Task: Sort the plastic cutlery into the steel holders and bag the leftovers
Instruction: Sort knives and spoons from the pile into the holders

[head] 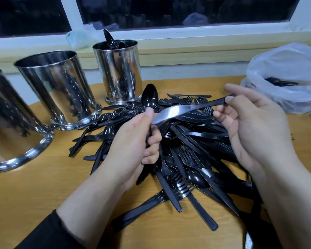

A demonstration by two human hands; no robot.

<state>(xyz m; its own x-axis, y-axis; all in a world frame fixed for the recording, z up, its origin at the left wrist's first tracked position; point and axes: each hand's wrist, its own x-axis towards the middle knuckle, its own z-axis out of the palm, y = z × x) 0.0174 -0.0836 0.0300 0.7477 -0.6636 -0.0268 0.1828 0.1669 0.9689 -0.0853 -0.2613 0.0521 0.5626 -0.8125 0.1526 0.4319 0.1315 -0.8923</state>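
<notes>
Wooden table (43, 198) stands under a white-framed window (169, 31), and a big heap of black plastic cutlery (187, 159) lies on it beneath both hands. Three steel holders are to the left of the left hand: the nearest holder (11, 123), the middle holder (57, 88), and the far holder (118, 71), which contains black spoons. One clear plastic bag (285, 74), beyond the right hand, has a few black pieces inside. The left hand (133, 141) grips one spoon (149, 97) upright. The right hand (253, 126) pinches one knife (183, 110) by its handle, with the blade pointing toward the left thumb.
</notes>
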